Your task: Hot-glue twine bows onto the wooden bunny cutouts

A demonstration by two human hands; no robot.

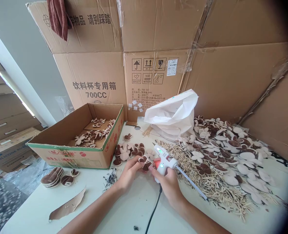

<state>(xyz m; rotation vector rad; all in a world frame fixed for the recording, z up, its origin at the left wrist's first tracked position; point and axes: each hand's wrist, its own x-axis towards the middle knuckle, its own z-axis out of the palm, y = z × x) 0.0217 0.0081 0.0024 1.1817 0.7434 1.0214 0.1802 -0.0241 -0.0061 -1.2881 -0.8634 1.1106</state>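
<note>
My left hand (130, 173) pinches a small brown-and-cream fabric piece (145, 163) tied with a twine bow. Just to its right, my right hand (164, 188) grips a white hot glue gun (164, 161), whose nozzle points left, close to that piece. A long pale glue stick (191, 182) runs from the back of the gun toward the lower right. A black cord (155, 208) drops from the gun's handle. Beyond the hands lies a small heap of similar brown-and-cream pieces (126, 152).
An open cardboard box (112, 143) holding tied pieces stands left of the hands. To the right are a twisted-fibre heap (202, 172), a large pile of pieces (229, 146) and a white plastic bag (173, 113). Flattened cartons (153, 78) stand behind the white table (124, 214).
</note>
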